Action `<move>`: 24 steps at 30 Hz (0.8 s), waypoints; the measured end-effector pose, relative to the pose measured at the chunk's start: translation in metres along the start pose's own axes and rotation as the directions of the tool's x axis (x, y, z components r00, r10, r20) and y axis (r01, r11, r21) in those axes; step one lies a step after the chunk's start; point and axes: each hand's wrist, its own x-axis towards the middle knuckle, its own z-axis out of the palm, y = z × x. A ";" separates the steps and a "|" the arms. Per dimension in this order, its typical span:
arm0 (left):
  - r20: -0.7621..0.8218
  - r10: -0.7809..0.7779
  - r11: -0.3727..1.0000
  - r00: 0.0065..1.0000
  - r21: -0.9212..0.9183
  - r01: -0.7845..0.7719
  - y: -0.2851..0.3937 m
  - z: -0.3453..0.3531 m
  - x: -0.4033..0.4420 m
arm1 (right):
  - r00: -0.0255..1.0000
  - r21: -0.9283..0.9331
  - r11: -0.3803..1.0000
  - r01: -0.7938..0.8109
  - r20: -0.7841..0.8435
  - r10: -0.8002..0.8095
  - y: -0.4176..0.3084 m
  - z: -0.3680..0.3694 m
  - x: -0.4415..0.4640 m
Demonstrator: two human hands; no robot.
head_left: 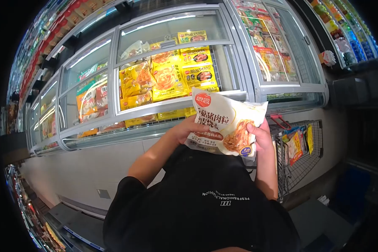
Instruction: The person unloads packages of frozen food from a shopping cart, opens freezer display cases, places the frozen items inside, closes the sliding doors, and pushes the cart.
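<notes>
A white food bag (216,126) with red Chinese print and a picture of food is held up in front of my chest, over the freezer's front edge. My left hand (189,129) grips its left side, thumb across the front. On its right side, my right hand (261,135) is closed round the edge with the thumb on the food picture. The fingers behind the bag are hidden. Just beyond it, yellow food bags (166,77) lie in the freezer (176,103), whose glass lid stands partly open.
A wire cart (300,168) holding colourful packets stands at my right. More glass-lidded freezer sections (287,90) with packaged food extend to both sides. Shelves of goods (344,31) are at the upper right, and others line the left edge.
</notes>
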 end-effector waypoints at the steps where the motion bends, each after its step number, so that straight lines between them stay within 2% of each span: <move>1: -0.003 0.044 0.998 0.999 -0.049 -0.044 -0.003 0.002 -0.004 | 0.999 -0.019 1.000 -0.019 0.026 0.019 -0.004 0.005 0.005; 4: -0.199 0.180 0.984 0.963 0.030 -0.178 -0.015 0.004 -0.016 | 0.994 -0.045 0.997 -0.066 0.089 0.070 -0.004 0.006 0.022; 8: -0.253 0.314 0.940 0.915 -0.052 -0.337 -0.015 0.022 -0.034 | 0.965 0.018 0.980 -0.199 0.180 0.193 0.002 0.012 0.045; 9: -0.260 0.315 0.939 0.913 -0.053 -0.340 -0.014 0.021 -0.039 | 0.955 0.000 0.974 -0.225 0.197 0.221 0.003 0.014 0.051; 12: -0.273 0.349 0.937 0.897 0.103 -0.333 -0.015 0.010 -0.047 | 0.940 -0.026 0.959 -0.281 0.195 0.280 0.007 0.019 0.057; 13: -0.296 0.351 0.936 0.889 0.069 -0.347 -0.015 0.012 -0.047 | 0.938 -0.031 0.958 -0.285 0.196 0.286 0.009 0.017 0.060; 20: -0.345 0.402 0.916 0.848 0.149 -0.373 -0.028 0.021 -0.042 | 0.931 -0.077 0.951 -0.301 0.194 0.310 -0.002 0.016 0.057; 24: -0.371 0.369 0.929 0.852 0.137 -0.343 -0.030 0.030 -0.037 | 0.923 -0.086 0.945 -0.317 0.201 0.328 -0.009 0.009 0.051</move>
